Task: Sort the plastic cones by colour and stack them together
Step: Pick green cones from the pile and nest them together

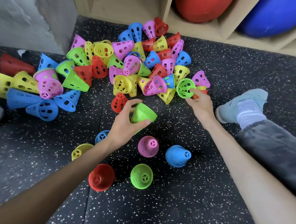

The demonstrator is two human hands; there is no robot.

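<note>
Nested stack of green cones point(144, 113), rims ribbed one inside another, held above the floor at scene centre, wide end tilted up and right. Left hand point(126, 122) curled round it, thumb on the near side, fingers over the far side. Right hand point(200, 103) stretched farther right, fingertips pinching the near rim of a single green cone point(185, 88) lying with its open mouth facing the camera, at the right edge of the heap. All cones perforated with oval and square holes, small spoked ring at each narrow tip.

Large loose pile of cones point(129, 61) beyond, in red, blue, yellow, pink and green, spreading to the far left. Nearer, standing upright with clear floor between them: a pink stack point(148, 146), a blue stack point(177, 156), a green stack point(141, 178), a red stack point(101, 177), a yellow stack point(80, 150) and a second blue one point(102, 136) partly hidden by the left wrist.

Black rubber floor point(157, 209) with white flecks, open in the near foreground. Pale blue shoe point(241, 105) and grey trouser leg at right. Wooden shelf unit point(205, 26) at far right holding a red ball point(201, 8) and a blue ball point(273, 17). No readable writing.
</note>
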